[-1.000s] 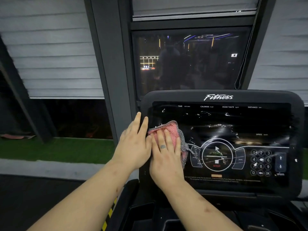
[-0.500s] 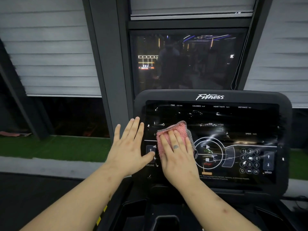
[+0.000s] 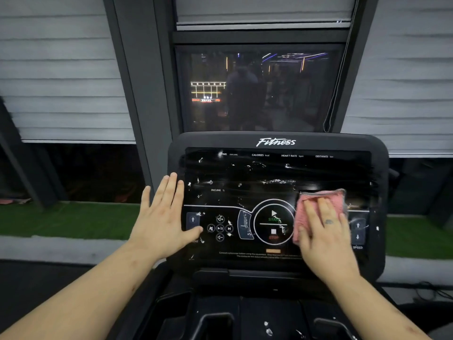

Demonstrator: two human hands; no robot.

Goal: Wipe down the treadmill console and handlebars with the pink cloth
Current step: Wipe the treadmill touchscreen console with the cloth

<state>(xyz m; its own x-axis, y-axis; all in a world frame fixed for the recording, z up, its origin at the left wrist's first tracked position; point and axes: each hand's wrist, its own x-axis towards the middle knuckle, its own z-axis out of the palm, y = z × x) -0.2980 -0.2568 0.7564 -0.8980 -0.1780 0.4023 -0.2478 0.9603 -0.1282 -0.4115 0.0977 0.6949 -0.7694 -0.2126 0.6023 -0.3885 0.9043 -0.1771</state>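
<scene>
The black treadmill console (image 3: 277, 143) fills the middle of the head view, its glossy screen flecked with white smears. The pink cloth (image 3: 308, 204) lies flat on the right part of the screen, beside the round START/STOP dial. My right hand (image 3: 323, 231) presses it there with straight fingers, covering its lower half. My left hand (image 3: 163, 217) lies flat with spread fingers on the console's left edge, thumb near the incline arrow button. Handlebars are not visible.
Below the console a dark tray with cup recesses (image 3: 220, 320) carries white flecks. A dark window (image 3: 257, 89) sits right behind the console, grey blinds (image 3: 61, 69) on both sides. Green turf (image 3: 61, 219) runs along the floor at left.
My right hand has slid the pink cloth across the screen from its left side to its right side. My left hand stayed at the left edge, fingers now spread wider.
</scene>
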